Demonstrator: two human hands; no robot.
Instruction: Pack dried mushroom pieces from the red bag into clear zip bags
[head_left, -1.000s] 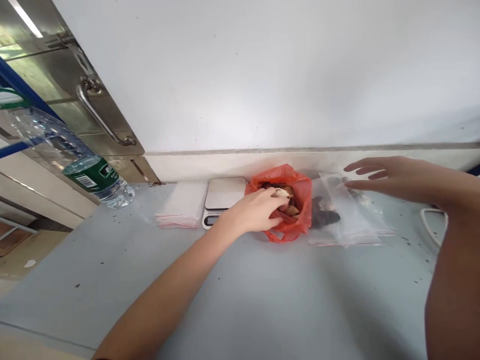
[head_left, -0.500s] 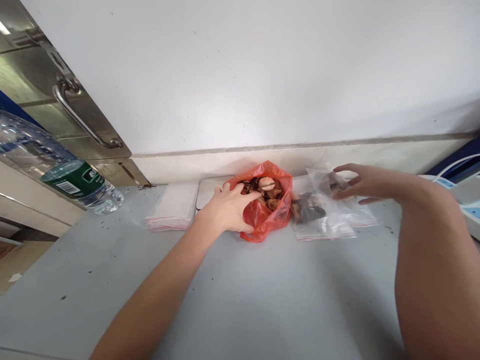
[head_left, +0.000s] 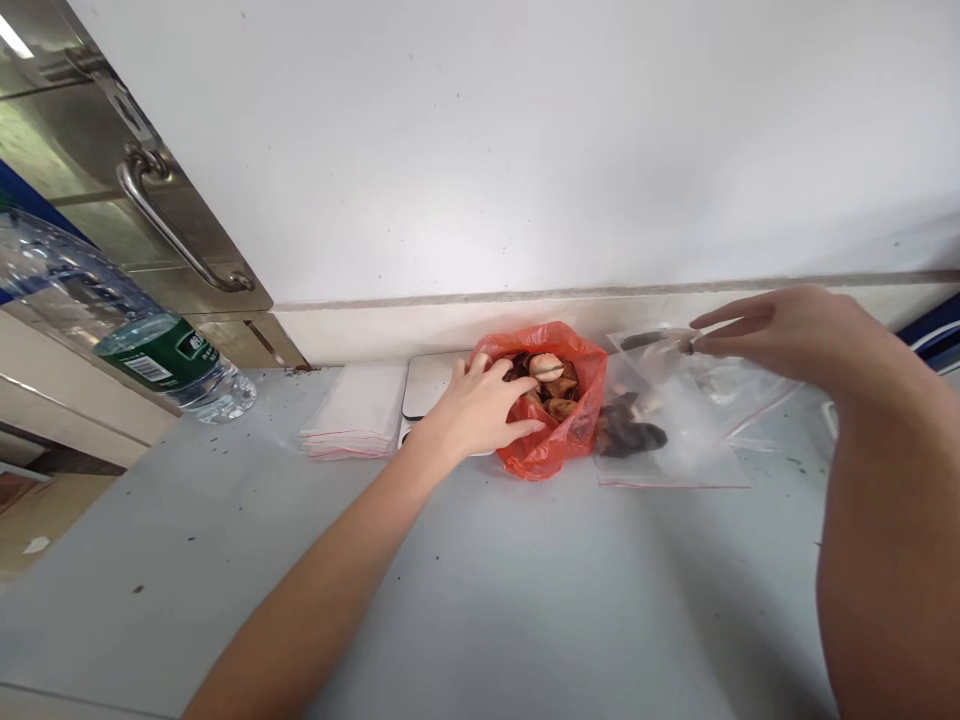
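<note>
Where two hands (head_left: 480,405) reach, one orange bag (head_left: 551,450).

Two bare forearms entered from the lower edge. The left arm (head_left: 352,560) appeared long and slender, uncovered from the frame's edge to the wrist, with no sleeve, watch or band showing. The left hand (head_left: 480,410) was bare and ungloved, no ring visible on the fingers that showed. The right arm (head_left: 885,520) lay closer to the camera and so looked broader, likewise uncovered along its whole visible length. The right hand (head_left: 780,325) was bare as well, with slim fingers and short nails; no glove, ring or bracelet showed. No clothing of any kind was visible on either limb.
</note>
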